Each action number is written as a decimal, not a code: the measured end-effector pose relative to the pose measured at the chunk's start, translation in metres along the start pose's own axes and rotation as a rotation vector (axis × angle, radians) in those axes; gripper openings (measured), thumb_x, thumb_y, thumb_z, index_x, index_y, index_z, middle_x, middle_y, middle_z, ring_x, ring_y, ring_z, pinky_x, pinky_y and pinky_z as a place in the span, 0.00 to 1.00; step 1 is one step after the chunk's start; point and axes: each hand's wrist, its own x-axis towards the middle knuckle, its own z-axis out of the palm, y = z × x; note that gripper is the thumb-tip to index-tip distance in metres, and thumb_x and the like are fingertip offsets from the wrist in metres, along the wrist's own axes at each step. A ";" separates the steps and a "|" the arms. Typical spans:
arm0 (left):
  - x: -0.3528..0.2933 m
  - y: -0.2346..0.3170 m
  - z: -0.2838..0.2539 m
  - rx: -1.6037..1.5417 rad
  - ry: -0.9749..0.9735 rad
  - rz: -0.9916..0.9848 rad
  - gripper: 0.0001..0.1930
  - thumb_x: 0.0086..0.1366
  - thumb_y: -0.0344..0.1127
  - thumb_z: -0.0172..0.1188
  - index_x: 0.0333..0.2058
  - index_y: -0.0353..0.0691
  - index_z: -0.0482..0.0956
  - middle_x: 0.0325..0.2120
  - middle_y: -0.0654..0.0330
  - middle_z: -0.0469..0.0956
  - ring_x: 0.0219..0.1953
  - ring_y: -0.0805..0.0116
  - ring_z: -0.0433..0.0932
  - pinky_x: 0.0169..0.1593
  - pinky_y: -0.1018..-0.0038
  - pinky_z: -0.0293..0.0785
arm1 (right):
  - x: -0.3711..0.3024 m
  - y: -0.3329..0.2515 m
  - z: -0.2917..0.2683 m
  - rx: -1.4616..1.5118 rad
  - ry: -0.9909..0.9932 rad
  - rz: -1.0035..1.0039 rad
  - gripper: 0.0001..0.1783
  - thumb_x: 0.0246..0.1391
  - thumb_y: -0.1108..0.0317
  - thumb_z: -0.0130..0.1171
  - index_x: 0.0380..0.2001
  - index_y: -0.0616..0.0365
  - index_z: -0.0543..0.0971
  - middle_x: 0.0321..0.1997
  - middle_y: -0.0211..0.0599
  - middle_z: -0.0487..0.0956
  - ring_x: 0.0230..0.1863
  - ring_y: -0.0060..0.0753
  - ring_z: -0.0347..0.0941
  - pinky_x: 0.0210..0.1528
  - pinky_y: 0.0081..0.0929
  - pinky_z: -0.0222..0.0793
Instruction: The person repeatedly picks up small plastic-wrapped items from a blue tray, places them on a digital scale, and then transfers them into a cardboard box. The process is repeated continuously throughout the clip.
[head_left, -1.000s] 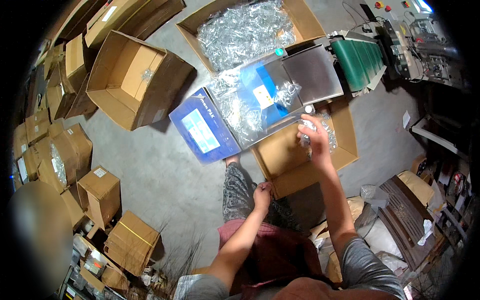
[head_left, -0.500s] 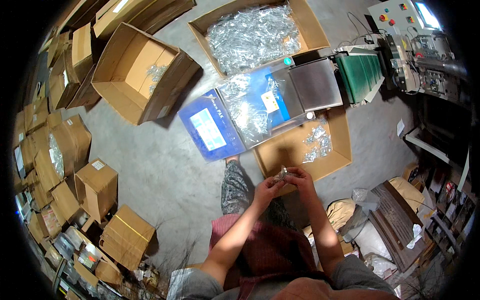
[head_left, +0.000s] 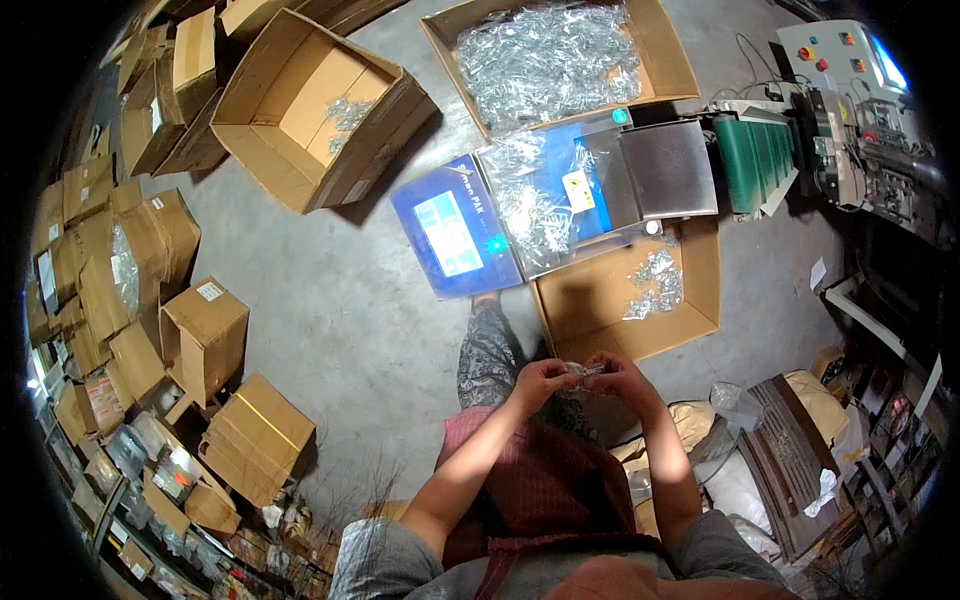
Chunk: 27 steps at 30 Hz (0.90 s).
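Note:
My left hand (head_left: 544,382) and my right hand (head_left: 617,376) meet in front of my body, fingers closed in a pinch. Between them they hold a small clear plastic bag (head_left: 582,372) with something inside too small to make out. Just beyond my hands lies an open cardboard box (head_left: 590,325) with several small clear bags of metal parts (head_left: 656,285) at its right. Above it stands a blue machine with a lit screen (head_left: 447,238), its tray heaped with clear bags (head_left: 535,205).
A large carton full of clear bags (head_left: 550,60) stands behind the machine. At left is a deep open carton (head_left: 300,120), with many boxes (head_left: 205,330) stacked farther left. A green conveyor belt (head_left: 752,165) runs right toward a metal machine (head_left: 850,130). Sacks and panels (head_left: 790,450) lie at lower right.
The view has shifted, so the surroundings sit farther right. My hands have drawn a little nearer my body and still hold the bag. A green spot now shows beside the machine's screen.

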 end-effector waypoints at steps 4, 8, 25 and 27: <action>-0.004 -0.036 0.000 -0.019 0.127 -0.095 0.11 0.63 0.37 0.62 0.38 0.36 0.80 0.27 0.67 0.78 0.26 0.80 0.72 0.30 0.80 0.67 | 0.001 -0.003 0.005 0.021 0.113 -0.061 0.11 0.40 0.77 0.61 0.31 0.57 0.76 0.29 0.30 0.77 0.30 0.24 0.73 0.34 0.20 0.68; -0.005 -0.054 -0.007 0.263 0.144 -0.083 0.10 0.64 0.35 0.60 0.40 0.36 0.78 0.27 0.66 0.77 0.26 0.79 0.72 0.30 0.80 0.67 | 0.008 -0.013 -0.013 0.009 0.286 -0.136 0.09 0.39 0.78 0.59 0.27 0.56 0.76 0.25 0.28 0.75 0.27 0.22 0.72 0.30 0.19 0.66; 0.004 -0.081 -0.008 0.222 0.212 -0.224 0.13 0.70 0.28 0.42 0.42 0.36 0.77 0.31 0.56 0.80 0.27 0.70 0.77 0.31 0.75 0.74 | 0.110 -0.105 -0.079 0.337 0.660 -0.529 0.15 0.53 0.79 0.51 0.45 0.68 0.75 0.43 0.43 0.79 0.41 0.30 0.78 0.41 0.24 0.76; 0.004 -0.083 -0.009 0.225 0.212 -0.201 0.13 0.70 0.29 0.41 0.42 0.36 0.77 0.31 0.56 0.80 0.27 0.70 0.77 0.31 0.75 0.74 | 0.127 -0.083 -0.087 0.551 0.665 -0.459 0.11 0.54 0.79 0.52 0.42 0.68 0.74 0.38 0.44 0.79 0.35 0.32 0.77 0.36 0.25 0.76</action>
